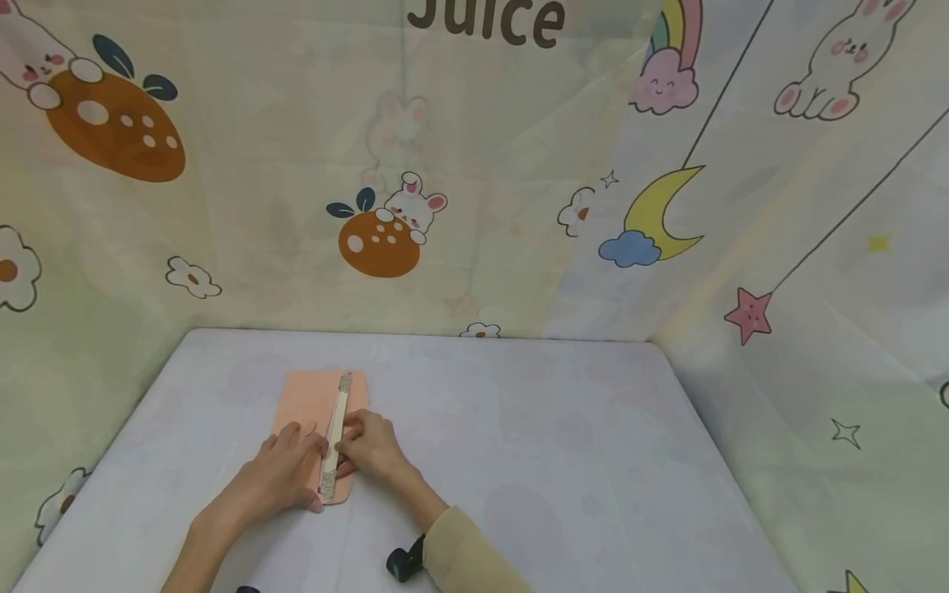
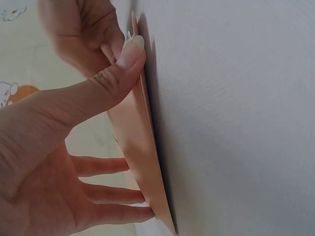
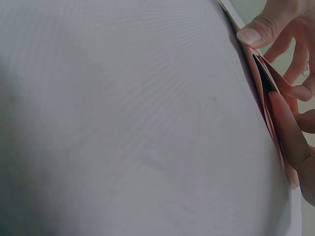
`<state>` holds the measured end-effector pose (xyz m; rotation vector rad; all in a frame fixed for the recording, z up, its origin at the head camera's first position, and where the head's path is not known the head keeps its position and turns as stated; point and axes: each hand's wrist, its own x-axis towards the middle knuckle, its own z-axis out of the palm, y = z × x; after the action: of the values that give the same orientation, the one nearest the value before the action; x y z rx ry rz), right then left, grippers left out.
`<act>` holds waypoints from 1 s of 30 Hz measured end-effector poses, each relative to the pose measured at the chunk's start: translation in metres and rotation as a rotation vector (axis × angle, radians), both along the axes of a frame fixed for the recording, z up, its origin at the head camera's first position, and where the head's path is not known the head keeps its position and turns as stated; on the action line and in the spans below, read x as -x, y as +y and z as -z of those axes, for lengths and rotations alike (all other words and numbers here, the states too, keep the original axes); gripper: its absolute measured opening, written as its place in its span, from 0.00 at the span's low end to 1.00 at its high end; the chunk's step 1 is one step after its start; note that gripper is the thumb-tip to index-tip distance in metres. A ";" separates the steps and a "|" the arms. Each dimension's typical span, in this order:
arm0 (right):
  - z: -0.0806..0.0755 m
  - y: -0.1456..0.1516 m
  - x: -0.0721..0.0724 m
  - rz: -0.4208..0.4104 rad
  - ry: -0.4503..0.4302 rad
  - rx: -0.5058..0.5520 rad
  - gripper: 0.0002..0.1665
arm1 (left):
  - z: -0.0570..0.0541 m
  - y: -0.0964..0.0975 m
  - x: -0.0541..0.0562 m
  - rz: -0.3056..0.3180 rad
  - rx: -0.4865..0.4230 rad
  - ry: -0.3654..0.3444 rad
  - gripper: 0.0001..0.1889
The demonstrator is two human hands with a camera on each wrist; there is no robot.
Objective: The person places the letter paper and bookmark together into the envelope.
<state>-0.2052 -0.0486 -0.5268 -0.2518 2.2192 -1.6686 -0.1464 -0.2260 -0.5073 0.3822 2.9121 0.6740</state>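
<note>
A flat peach-coloured paper envelope (image 1: 304, 397) lies on the table, layered like a folded sleeve. Along its right part runs a narrow cream strip (image 1: 340, 414) with speckled, glittery ends. My left hand (image 1: 268, 479) rests on the envelope left of the strip, fingers spread and thumb near the strip's lower end. From the right side, my right hand (image 1: 376, 449) pinches the envelope's layered edge beside the strip. In the right wrist view, the envelope (image 3: 261, 86) gapes with a dark slit between its layers, next to a thumb and fingers. The fingertips' exact hold is partly hidden.
The pale table (image 1: 563, 445) stretches right of the hands. A small black object (image 1: 404, 564) is beside the right sleeve (image 1: 467, 552). Printed fabric walls (image 1: 504, 165) enclose the table at the back and sides.
</note>
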 end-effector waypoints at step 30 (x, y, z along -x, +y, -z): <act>-0.008 -0.011 -0.008 -0.020 -0.060 0.029 0.22 | 0.003 -0.001 0.000 -0.006 0.012 -0.016 0.38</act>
<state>-0.1970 -0.0592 -0.5188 -0.2273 2.1438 -1.6767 -0.1465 -0.2267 -0.5100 0.3652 2.9022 0.6573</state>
